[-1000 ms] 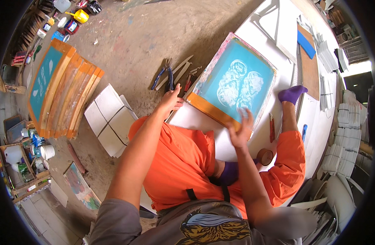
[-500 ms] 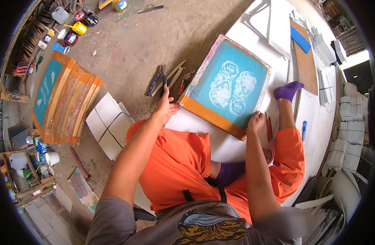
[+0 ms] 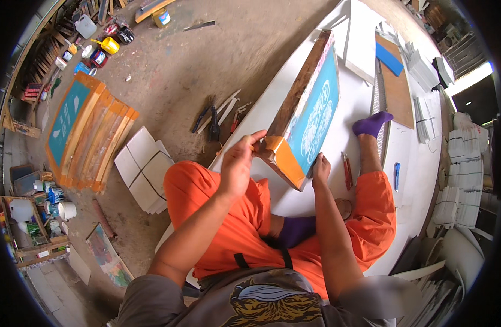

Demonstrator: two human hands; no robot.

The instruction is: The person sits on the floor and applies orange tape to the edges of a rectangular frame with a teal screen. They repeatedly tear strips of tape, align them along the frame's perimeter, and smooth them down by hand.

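A wooden screen-printing frame (image 3: 317,111) with teal mesh and a white print stands tilted up on its right side over the white table (image 3: 256,122). Its left wooden side faces upward, and orange tape wraps the near end. My left hand (image 3: 237,168) holds the raised near-left corner, fingers on the wood. At the lower near-right corner, my right hand (image 3: 321,171) grips the frame with fingers closed; part of them is hidden. Close to my right hand lies a red-handled tool (image 3: 347,171).
A blue cutter (image 3: 397,175) lies right of my bent leg. Left of the table are pliers (image 3: 213,125) on the floor, a strapped white stack (image 3: 144,166) and several leaning frames (image 3: 92,136). A brown board (image 3: 395,87) with a blue strip lies at the far right.
The screen-printing frame has turned from lying nearly flat to tilted, its left side raised. My left hand has moved right with that corner; my right hand has shifted slightly left.
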